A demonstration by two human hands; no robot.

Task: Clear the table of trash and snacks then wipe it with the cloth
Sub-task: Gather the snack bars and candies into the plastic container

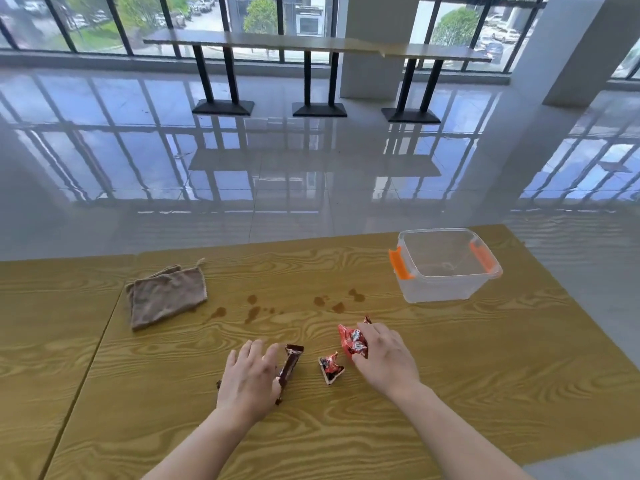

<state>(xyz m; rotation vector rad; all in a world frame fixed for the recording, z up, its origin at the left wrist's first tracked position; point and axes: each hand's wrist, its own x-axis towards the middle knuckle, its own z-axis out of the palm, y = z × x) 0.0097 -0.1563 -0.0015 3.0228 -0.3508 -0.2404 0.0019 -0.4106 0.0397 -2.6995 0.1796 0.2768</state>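
My left hand point(250, 379) rests on the wooden table point(467, 375), fingers closed on a dark brown snack bar point(290, 367). My right hand point(384, 358) grips a crumpled red wrapper point(350, 341). Between the two hands lies a small torn red wrapper piece point(330, 368), touched by neither. A folded brown cloth point(166, 295) lies at the table's far left. Several brown liquid spots point(254, 308) mark the wood between the cloth and a clear plastic box point(445, 266) with orange clips at the far right, which looks empty.
The table's far edge runs just behind the box and the cloth. A seam point(86, 368) splits the tabletop on the left. Beyond is a glossy tiled floor with a long bar table point(311, 46) by the windows.
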